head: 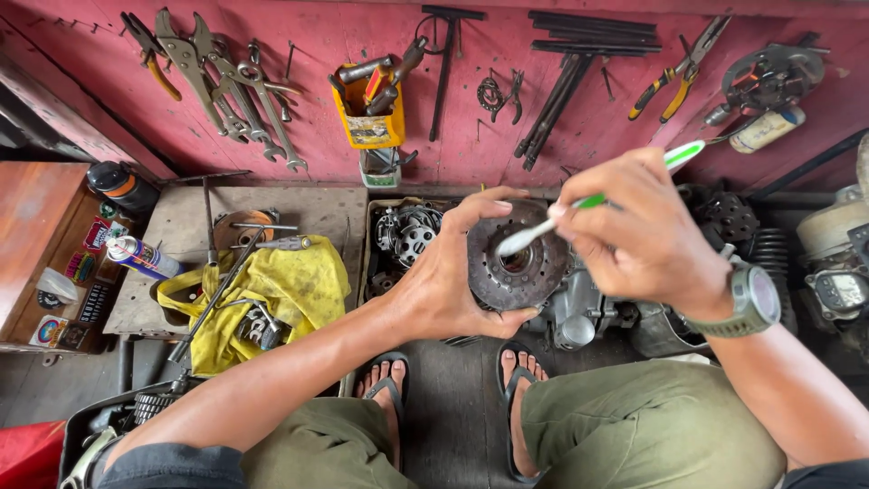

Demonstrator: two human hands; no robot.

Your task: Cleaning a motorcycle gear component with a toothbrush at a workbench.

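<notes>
My left hand [448,281] grips a round, rusty metal disc [520,258] with holes around a central hub, holding it upright in front of me. My right hand [638,231] holds a green and white toothbrush [588,204], its head pressed against the disc's centre. A grey wristwatch [756,299] sits on my right wrist. I am seated, with my feet in dark sandals [520,398] on the floor below.
A tray of engine parts [407,237] lies behind the disc. A yellow rag [276,294] with tools covers a low board at left, beside a spray can [145,258]. Wrenches [244,86], pliers [674,77] and a yellow tool holder [369,113] hang on the red wall.
</notes>
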